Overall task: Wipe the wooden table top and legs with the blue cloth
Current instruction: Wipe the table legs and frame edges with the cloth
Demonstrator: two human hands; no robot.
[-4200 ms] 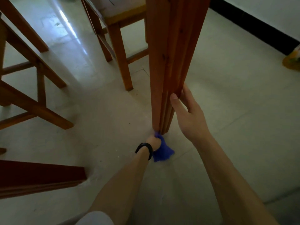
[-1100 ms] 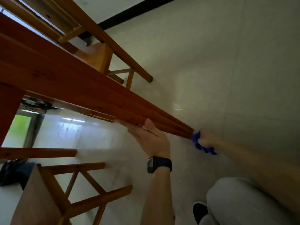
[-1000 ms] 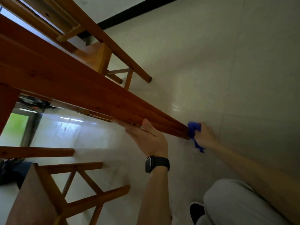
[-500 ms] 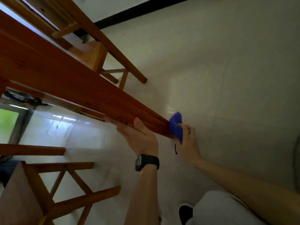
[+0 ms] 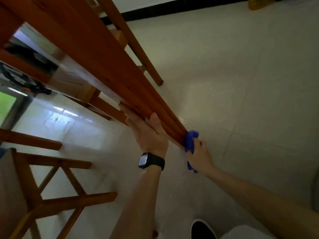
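The wooden table leg (image 5: 120,80) runs slantwise from the upper left down to its foot on the pale tiled floor. My left hand (image 5: 146,135), with a black watch on the wrist, holds the leg just above the foot, thumb over the top and fingers beneath. My right hand (image 5: 200,154) grips the crumpled blue cloth (image 5: 190,138) and presses it against the foot of the leg. A tail of cloth hangs below my right palm. The table top is out of view.
A wooden chair (image 5: 51,187) with crossed braces stands at the lower left. Another chair's leg (image 5: 151,73) stands beyond the table leg. My black shoe (image 5: 202,230) is at the bottom edge. A black baseboard (image 5: 172,9) and a yellow object (image 5: 259,4) lie at the top.
My right hand has worked the cloth round the foot of the leg, from its far side toward the near side. My left hand has kept its hold on the leg.
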